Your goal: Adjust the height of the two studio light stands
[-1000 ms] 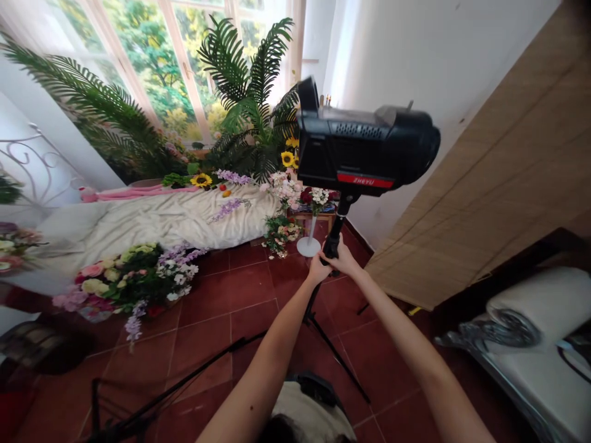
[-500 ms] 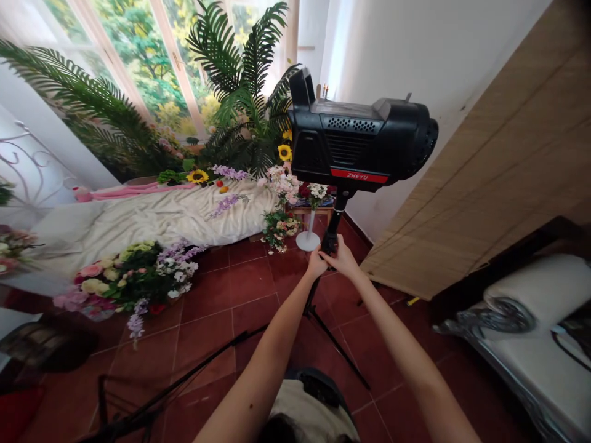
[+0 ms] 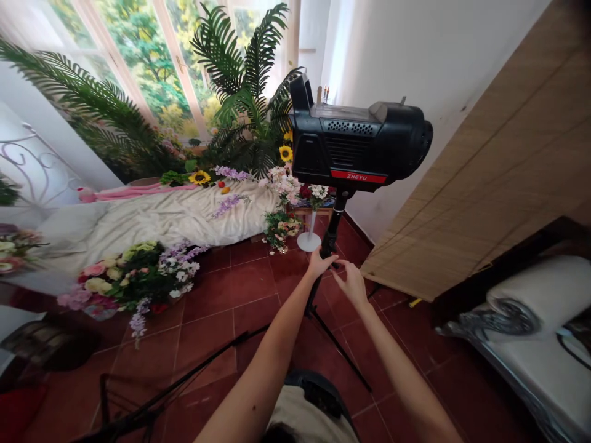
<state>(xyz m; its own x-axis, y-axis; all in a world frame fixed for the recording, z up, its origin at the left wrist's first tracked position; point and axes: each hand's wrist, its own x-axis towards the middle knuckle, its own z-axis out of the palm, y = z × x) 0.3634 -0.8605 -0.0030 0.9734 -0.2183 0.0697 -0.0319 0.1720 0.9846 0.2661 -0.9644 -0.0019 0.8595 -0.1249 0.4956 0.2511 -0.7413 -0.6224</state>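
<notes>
A black studio light with a red ZHEYU label sits on top of a black light stand. My left hand is closed around the stand's pole, below the light. At the right side of the pole, the thumb and forefinger of my right hand pinch a small dark knob. Its other fingers are curled and partly hidden. The stand's legs spread over the floor beneath my forearms.
A bamboo blind hangs at the right, above a white upholstered seat. Left of the stand is a cream-draped bed with a flower arrangement before it. A black metal stand crosses the red tiled floor.
My right hand has shifted down and slightly right, from the pole's collar to the knob. My left hand stays on the pole. The light has turned or moved very slightly left.
</notes>
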